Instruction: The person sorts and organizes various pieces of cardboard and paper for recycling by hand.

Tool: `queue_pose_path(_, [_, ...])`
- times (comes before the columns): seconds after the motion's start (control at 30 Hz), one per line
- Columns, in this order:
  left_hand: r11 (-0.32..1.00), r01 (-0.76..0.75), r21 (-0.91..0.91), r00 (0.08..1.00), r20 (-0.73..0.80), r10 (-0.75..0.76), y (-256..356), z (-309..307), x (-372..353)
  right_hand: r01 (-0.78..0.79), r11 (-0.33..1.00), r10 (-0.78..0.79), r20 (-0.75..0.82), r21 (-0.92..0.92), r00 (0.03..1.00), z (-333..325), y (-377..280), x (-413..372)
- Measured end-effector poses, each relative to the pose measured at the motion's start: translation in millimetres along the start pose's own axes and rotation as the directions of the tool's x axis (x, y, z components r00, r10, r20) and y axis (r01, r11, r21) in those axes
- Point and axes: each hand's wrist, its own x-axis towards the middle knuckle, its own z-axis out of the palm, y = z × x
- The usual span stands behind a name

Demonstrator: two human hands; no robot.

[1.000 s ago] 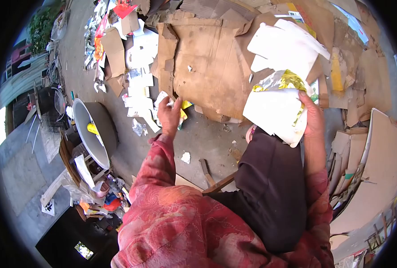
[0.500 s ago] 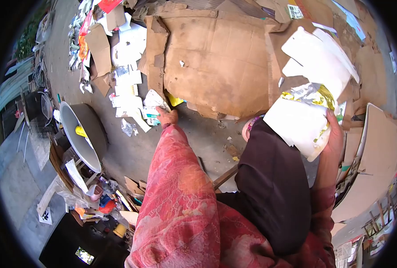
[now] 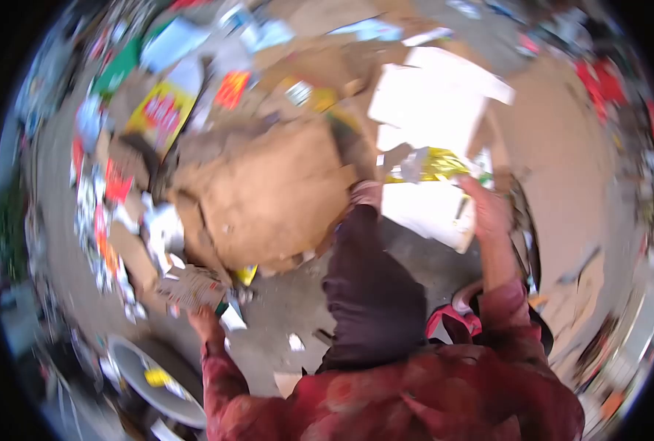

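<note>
White paper stack (image 3: 424, 214) with yellow foil wrapper (image 3: 436, 163) on top, held upper right, gripped at its edge by the right hand (image 3: 488, 212). Left hand (image 3: 205, 322), lower left, closed on a printed card (image 3: 191, 288) beside the brown cardboard sheet (image 3: 268, 195). View motion-blurred.

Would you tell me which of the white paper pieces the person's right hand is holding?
The nearer white bundle topped with yellow-and-silver foil, gripped by the right hand; the larger white sheet beyond lies unheld.
</note>
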Motion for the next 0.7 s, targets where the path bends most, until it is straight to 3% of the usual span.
queue_pose_path(0.03, [0.986,-0.133,0.098,0.988,0.088,0.124,24.8,26.1,10.4,0.058,0.998,-0.057,0.042,-0.023,0.997,3.8,15.7,14.7])
queue_pose_path(0.07, [0.982,-0.170,0.079,0.976,0.155,0.156,34.4,42.4,23.5,0.118,0.993,-0.117,0.080,-0.011,0.990,-1.0,9.9,9.2])
queue_pose_path(0.1, [0.770,-0.544,0.334,0.814,0.432,0.388,44.4,54.7,34.7,0.216,0.972,-0.216,0.008,-0.095,0.976,-0.7,-6.1,-6.9])
queue_pose_path(0.17, [0.853,-0.465,0.235,0.805,0.514,0.297,108.5,126.7,3.0,0.426,0.868,-0.446,-0.023,-0.256,0.895,21.3,-30.9,-39.3])
queue_pose_path(0.2, [0.854,-0.475,0.213,0.760,0.588,0.276,132.6,163.3,-15.8,0.458,0.859,-0.479,-0.044,-0.231,0.877,12.7,-30.2,-39.3])
queue_pose_path(0.23, [0.845,-0.491,0.211,0.712,0.656,0.250,157.1,198.9,-39.4,0.567,0.736,-0.632,-0.077,-0.370,0.771,4.0,-26.5,-34.1])
queue_pose_path(0.27, [0.896,-0.444,-0.010,0.557,0.780,0.285,171.3,220.6,-63.0,0.622,0.654,-0.720,-0.099,-0.431,0.687,-2.3,-37.9,-57.0])
queue_pose_path(0.3, [0.910,-0.404,-0.094,0.463,0.837,0.292,182.9,248.0,-93.7,0.658,0.565,-0.796,-0.120,-0.498,0.593,-8.4,-49.4,-80.6])
queue_pose_path(0.37, [0.906,-0.339,-0.252,0.289,0.889,0.355,201.5,296.5,-159.4,0.728,0.464,-0.840,0.009,-0.504,0.542,1.5,-81.6,-140.9])
queue_pose_path(0.4, [0.929,-0.283,-0.236,0.212,0.930,0.301,209.9,311.2,-185.1,0.759,0.372,-0.895,0.012,-0.535,0.447,8.3,-91.8,-169.4])
queue_pose_path(0.43, [0.934,-0.302,-0.190,0.195,0.947,0.255,220.0,317.8,-217.6,0.767,0.358,-0.911,-0.018,-0.532,0.413,4.4,-90.6,-177.1])
queue_pose_path(0.5, [0.954,-0.195,-0.226,0.149,0.955,0.257,219.7,327.5,-268.6,0.809,0.347,-0.855,0.195,-0.475,0.481,-11.2,-78.9,-182.3])
queue_pose_path(0.53, [0.949,-0.219,-0.226,0.107,0.961,0.253,221.8,327.1,-285.5,0.811,0.342,-0.875,0.155,-0.474,0.459,-17.7,-73.8,-190.1])
queue_pose_path(0.6, [0.970,-0.192,-0.151,0.085,0.982,0.170,223.7,323.0,-317.6,0.778,-0.041,-0.933,0.302,-0.627,0.194,-28.7,-64.8,-211.1])
queue_pose_path(0.63, [0.964,-0.220,-0.148,0.041,0.986,0.161,223.4,320.3,-327.5,0.765,-0.036,-0.950,0.259,-0.643,0.173,-34.9,-60.8,-222.4])
queue_pose_path(0.7, [0.976,-0.218,-0.031,-0.014,0.999,0.028,226.6,318.5,-338.5,0.749,-0.115,-0.919,0.356,-0.653,0.169,-50.1,-53.5,-242.9])
